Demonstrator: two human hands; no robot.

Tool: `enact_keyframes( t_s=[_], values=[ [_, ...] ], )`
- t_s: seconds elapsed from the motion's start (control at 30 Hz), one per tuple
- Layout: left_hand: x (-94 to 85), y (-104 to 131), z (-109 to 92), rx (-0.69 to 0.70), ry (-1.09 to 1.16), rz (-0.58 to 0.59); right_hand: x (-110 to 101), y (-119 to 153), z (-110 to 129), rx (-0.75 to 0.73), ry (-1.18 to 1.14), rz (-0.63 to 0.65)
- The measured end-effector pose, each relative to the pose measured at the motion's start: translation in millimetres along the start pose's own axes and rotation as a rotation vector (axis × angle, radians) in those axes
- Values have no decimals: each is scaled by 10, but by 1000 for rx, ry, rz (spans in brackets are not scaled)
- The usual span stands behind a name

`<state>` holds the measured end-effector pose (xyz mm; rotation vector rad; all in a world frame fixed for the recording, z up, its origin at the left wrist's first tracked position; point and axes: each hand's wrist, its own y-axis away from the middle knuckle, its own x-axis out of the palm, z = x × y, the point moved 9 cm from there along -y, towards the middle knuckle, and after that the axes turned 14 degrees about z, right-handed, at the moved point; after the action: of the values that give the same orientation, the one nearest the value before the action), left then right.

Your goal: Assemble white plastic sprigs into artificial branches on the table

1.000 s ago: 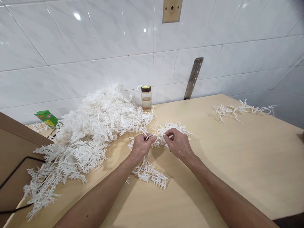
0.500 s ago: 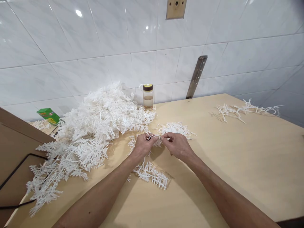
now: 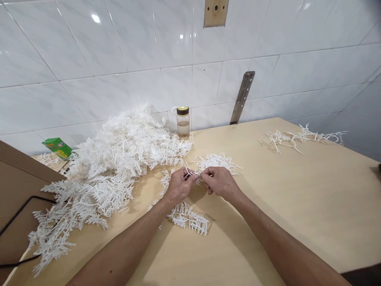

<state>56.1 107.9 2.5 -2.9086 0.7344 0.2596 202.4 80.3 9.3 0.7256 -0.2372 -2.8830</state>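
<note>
My left hand [image 3: 179, 186] is closed, pinching a thin white branched plastic sprue [image 3: 190, 171] between thumb and fingers. At the sprue's right end my right hand [image 3: 220, 181] meets it with thumb and forefinger pressed together; their fingertips hide what they grip. Just behind the hands lies a small heap of short white plastic bits [image 3: 218, 160]. Closer to me, a comb-like white cluster [image 3: 190, 218] rests on the table, partly behind my left wrist. To the left rises a large tangled pile of white branched plastic pieces [image 3: 119, 159].
Bare white branches [image 3: 297, 138] lie at the table's [image 3: 312, 206] far right. A dark-lidded jar of liquid [image 3: 183, 126] stands by the tiled wall. At left are a green carton [image 3: 58, 148], a brown panel [image 3: 20, 171] and a black bent rod [image 3: 29, 203]. A metal bracket [image 3: 242, 97] leans there.
Both hands stay together at nearly the same spot. The right hand's lower fingers have shifted slightly, and the sprue's free end stands a little differently above the left hand. The view has shifted slightly.
</note>
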Motion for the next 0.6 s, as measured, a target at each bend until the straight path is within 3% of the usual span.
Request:
enact_keyframes(
  t_s=[0.2,0.43,0.5,0.6],
  values=[
    [-82,5,-95,3,13,-44,-123,50,124,-75,259,-121],
    [-52,-33,10,-114,103,40,-307,86,75,-85,202,-269],
    [-50,-43,15,-114,125,57,-266,68,60,-91,175,-216],
    [-29,-52,33,-125,159,92,-59,8,20,-106,37,7]
  ],
)
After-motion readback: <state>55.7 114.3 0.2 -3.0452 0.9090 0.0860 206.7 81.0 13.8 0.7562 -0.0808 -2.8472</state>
